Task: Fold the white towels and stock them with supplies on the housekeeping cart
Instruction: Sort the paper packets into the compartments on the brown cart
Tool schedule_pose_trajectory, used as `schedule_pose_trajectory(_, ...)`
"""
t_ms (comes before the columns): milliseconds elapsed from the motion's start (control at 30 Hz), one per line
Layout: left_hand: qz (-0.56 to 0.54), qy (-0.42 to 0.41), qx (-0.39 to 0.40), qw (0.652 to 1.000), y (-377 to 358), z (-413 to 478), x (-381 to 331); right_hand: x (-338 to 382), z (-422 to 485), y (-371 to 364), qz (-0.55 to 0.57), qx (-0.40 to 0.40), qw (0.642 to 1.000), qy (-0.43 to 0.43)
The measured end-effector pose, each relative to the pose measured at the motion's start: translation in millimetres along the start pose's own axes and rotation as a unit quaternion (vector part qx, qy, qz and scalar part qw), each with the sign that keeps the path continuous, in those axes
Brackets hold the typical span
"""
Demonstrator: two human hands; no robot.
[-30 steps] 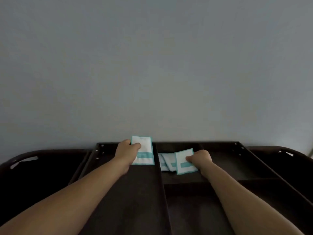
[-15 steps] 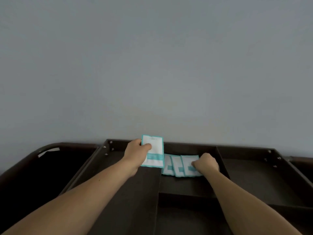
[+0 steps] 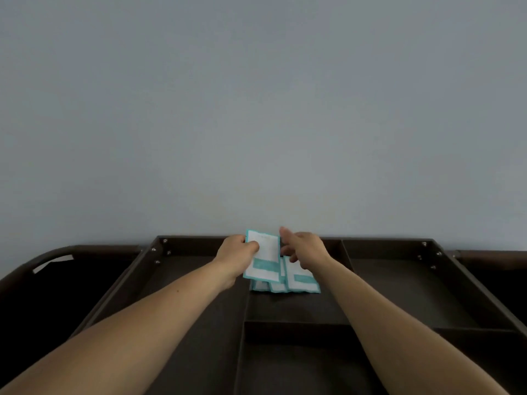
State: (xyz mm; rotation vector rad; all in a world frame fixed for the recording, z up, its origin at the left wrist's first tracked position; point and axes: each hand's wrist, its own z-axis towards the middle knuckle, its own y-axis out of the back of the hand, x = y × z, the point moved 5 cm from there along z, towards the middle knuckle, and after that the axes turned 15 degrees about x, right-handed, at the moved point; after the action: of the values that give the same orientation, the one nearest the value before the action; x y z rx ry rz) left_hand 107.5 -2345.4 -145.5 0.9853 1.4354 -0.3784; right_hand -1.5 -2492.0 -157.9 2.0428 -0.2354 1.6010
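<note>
My left hand [image 3: 237, 256] holds a stack of white and teal supply packets [image 3: 263, 259] upright over the dark cart top [image 3: 199, 309]. Its thumb presses on the front of the stack. My right hand [image 3: 305, 248] reaches toward the top edge of that stack with fingers extended and holds nothing. Three packets [image 3: 301, 280] lie fanned in the small middle compartment at the back of the cart, just below my right hand. No towels are in view.
The cart top is split by low dividers into a long left compartment [image 3: 182, 323], a right compartment [image 3: 399, 292] and a near middle one [image 3: 299, 366]. Dark side bags [image 3: 51, 286] flank the cart. A plain grey wall [image 3: 256, 109] stands right behind it.
My right hand lifted off the packets lying in the compartment and rose toward the stack in my left hand. The left hand shifted slightly right with its stack.
</note>
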Motion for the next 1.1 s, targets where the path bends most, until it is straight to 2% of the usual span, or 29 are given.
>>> schedule_pose_trajectory(67,-0.013,-0.007,0.011,1.000,-10,2,-1,4,-4,-2,-0.019,0.021,1.000,0.012)
schedule_pose_trajectory(167,-0.021,-0.014,0.017,1.000,-18,4,-3,2,-7,9,-0.049,-0.012,0.999,-0.005)
schedule_pose_trajectory(367,-0.034,-0.017,0.068,0.997,-20,4,1,-8,-13,7,0.044,0.028,0.998,-0.039)
schedule_pose_trajectory(433,-0.044,-0.021,0.068,0.997,-17,2,3,-9,-13,1,0.092,0.051,0.994,-0.041)
schedule_pose_trajectory(500,-0.041,-0.028,0.055,0.997,-15,1,3,-6,-14,-9,0.089,0.081,0.992,-0.048)
schedule_pose_trajectory(567,-0.034,-0.025,0.042,0.998,-15,-1,2,-5,-10,-12,0.064,0.062,0.995,-0.046)
schedule_pose_trajectory(667,-0.047,-0.005,0.034,0.998,-10,-6,4,-15,-2,8,0.073,-0.031,0.996,-0.050)
schedule_pose_trajectory(733,-0.049,0.002,0.022,0.999,-1,-10,6,-32,1,29,0.043,-0.089,0.992,-0.074)
schedule_pose_trajectory(800,-0.050,0.005,0.007,0.999,10,-16,7,-48,4,41,-0.024,-0.113,0.988,-0.106)
schedule_pose_trajectory(967,-0.055,0.017,-0.016,0.998,31,-30,13,-66,9,42,-0.231,-0.093,0.952,-0.177)
schedule_pose_trajectory(1100,-0.041,0.022,-0.049,0.998,58,-47,24,-75,11,32,-0.278,-0.098,0.938,-0.185)
